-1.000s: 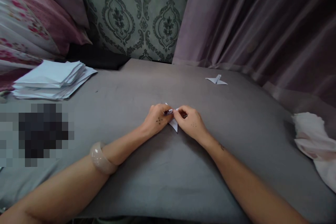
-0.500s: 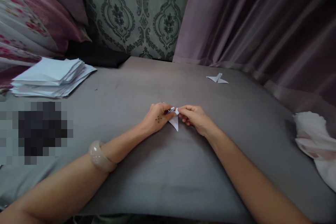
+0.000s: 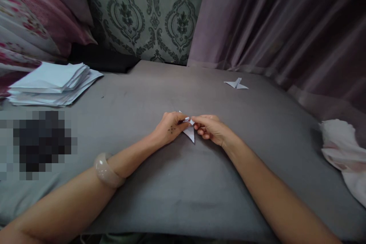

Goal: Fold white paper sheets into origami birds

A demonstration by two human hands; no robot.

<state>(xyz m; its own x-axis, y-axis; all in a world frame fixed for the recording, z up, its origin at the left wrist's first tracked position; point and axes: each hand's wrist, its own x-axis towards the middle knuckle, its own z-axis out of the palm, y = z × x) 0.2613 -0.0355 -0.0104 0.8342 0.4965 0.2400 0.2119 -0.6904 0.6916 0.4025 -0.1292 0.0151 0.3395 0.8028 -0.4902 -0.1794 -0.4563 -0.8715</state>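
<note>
Both hands meet at the middle of the grey surface around a small folded white paper piece (image 3: 189, 133), which has a pointed, wing-like flap angled toward me. My left hand (image 3: 171, 126) pinches its body between thumb and fingers, covering much of it. My right hand (image 3: 210, 127) grips a small folded end of the paper with thumb and index finger, the other fingers curled beneath. A finished-looking folded paper plane (image 3: 236, 83) with two spread wings lies farther off to the right.
A stack of white paper (image 3: 48, 84) sits at the back left, beside a black flat item (image 3: 103, 58). Crumpled white cloth (image 3: 340, 145) lies at the right edge. Purple curtains (image 3: 243, 19) border the surface (image 3: 160, 198), and a blurred-out dark patch (image 3: 42, 141) is at left.
The right thumb has shifted slightly at the folded end, and the paper has turned a little, with a tip now showing beyond the left hand. The view has moved slightly.
</note>
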